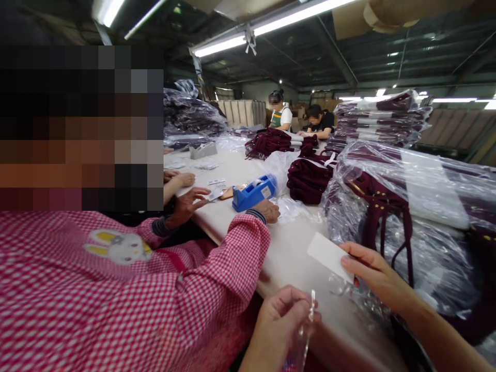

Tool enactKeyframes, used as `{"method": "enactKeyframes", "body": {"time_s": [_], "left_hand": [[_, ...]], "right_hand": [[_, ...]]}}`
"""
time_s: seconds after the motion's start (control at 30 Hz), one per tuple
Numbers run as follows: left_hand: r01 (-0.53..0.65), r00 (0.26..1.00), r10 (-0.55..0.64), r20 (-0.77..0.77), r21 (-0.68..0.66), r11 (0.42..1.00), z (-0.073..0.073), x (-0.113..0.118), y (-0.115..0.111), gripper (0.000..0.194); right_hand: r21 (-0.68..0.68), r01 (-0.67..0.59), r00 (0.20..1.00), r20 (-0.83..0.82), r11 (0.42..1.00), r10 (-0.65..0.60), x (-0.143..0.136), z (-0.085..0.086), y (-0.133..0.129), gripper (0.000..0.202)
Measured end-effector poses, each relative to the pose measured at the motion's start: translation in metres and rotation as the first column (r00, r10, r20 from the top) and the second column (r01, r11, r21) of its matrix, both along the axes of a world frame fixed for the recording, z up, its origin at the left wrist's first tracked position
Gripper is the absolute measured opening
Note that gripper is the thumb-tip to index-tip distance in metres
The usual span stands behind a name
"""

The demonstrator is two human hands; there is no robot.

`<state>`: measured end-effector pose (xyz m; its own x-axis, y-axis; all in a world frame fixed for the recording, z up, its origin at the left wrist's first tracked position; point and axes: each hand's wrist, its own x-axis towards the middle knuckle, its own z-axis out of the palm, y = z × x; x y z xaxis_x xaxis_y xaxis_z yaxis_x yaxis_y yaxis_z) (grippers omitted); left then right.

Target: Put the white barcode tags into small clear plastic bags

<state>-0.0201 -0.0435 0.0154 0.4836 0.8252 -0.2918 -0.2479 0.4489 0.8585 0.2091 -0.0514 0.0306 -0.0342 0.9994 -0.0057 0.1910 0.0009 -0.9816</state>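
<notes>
Our left hand [284,315] pinches a small clear plastic bag [300,343] at the near edge of the table [289,256], and our right hand [368,266] grips a blank white card [329,256] between thumb and fingers, held over the tabletop just beside the plastic-wrapped maroon garments [418,206]. Beyond them we see a blue tape dispenser [253,194] near the hand of a co-worker in a pink checked smock [217,274].

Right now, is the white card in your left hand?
No, the card is between the fingers of my right hand, while my left hand pinches clear plastic.
</notes>
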Motion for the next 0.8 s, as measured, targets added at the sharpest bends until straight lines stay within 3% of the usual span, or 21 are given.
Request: {"method": "enactKeyframes", "body": {"time_s": [0.17, 0.3, 0.53, 0.63, 0.8], "left_hand": [[-0.022, 1.000, 0.022, -0.016, -0.005, 1.000, -0.006, 0.001, -0.005, 0.017], [0.003, 0.998, -0.002, -0.058, 0.014, 1.000, 0.000, 0.001, -0.006, 0.016], [0.070, 0.971, -0.074, -0.227, -0.025, 0.997, 0.016, 0.003, -0.005, 0.014], [0.078, 0.966, -0.077, -0.246, -0.005, 0.997, 0.009, 0.005, -0.005, 0.013], [0.065, 0.987, -0.058, -0.147, 0.043, 0.997, -0.009, 0.006, -0.002, 0.012]], "right_hand": [[-0.064, -0.029, 0.999, 0.021, 0.998, 0.030, 0.021, 0.006, -0.009, 0.032], [-0.116, -0.067, 0.996, 0.058, 0.991, 0.074, 0.027, 0.009, -0.018, 0.034], [0.016, -0.152, 0.930, 0.340, 0.988, 0.137, 0.022, 0.023, -0.025, 0.028], [0.047, -0.199, 0.900, 0.403, 0.979, 0.163, 0.020, 0.030, -0.023, 0.023], [0.046, -0.261, 0.879, 0.424, 0.964, 0.217, 0.016, 0.038, -0.021, 0.017]]}}
